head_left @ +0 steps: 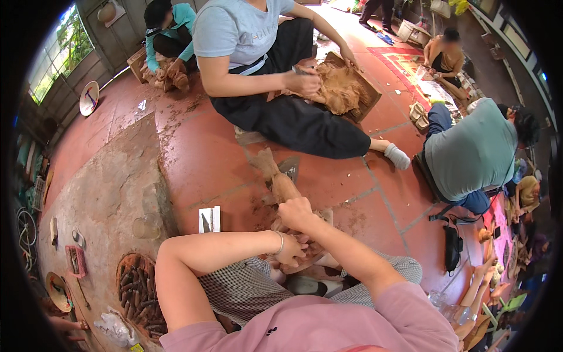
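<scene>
Between my legs lies a brown carved piece, long and lumpy, its tail-like end pointing away from me. Over its near part my left hand, with a bracelet at the wrist, has its fingers curled on the knobbly surface. Farther up, my right hand is closed in a fist on top of the piece; whatever it grips is hidden beneath it. A dark flat piece sits beside the tail-like end. Left of my hands is a small white tray with a dark pointed thing in it.
A round basket of many dark stick-like tools stands on a stone slab at my left. Across from me a person works on a brown relief panel. Another person sits at right, near a black bag.
</scene>
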{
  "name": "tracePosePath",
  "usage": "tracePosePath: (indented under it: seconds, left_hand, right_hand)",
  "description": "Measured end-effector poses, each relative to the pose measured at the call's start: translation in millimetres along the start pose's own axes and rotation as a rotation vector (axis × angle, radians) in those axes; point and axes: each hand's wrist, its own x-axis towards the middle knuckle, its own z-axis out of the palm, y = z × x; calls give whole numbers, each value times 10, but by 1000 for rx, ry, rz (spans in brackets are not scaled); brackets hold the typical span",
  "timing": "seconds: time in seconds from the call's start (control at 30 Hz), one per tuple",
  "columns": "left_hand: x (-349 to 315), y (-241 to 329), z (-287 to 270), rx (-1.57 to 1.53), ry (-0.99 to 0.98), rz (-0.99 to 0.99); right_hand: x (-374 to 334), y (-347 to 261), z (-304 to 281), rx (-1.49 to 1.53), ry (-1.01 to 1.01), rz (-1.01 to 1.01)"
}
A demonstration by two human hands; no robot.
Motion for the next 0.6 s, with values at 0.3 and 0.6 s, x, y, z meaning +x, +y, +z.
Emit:
tracePosePath:
  seconds: [0.3, 0.6]
  left_hand:
    - [-26, 15, -58, -79, 19, -6]
    - [-20, 90, -176, -47, -47, -11]
  right_hand:
    - [50, -41, -22, -45, -51, 14]
    - [83, 46, 90, -83, 26, -1]
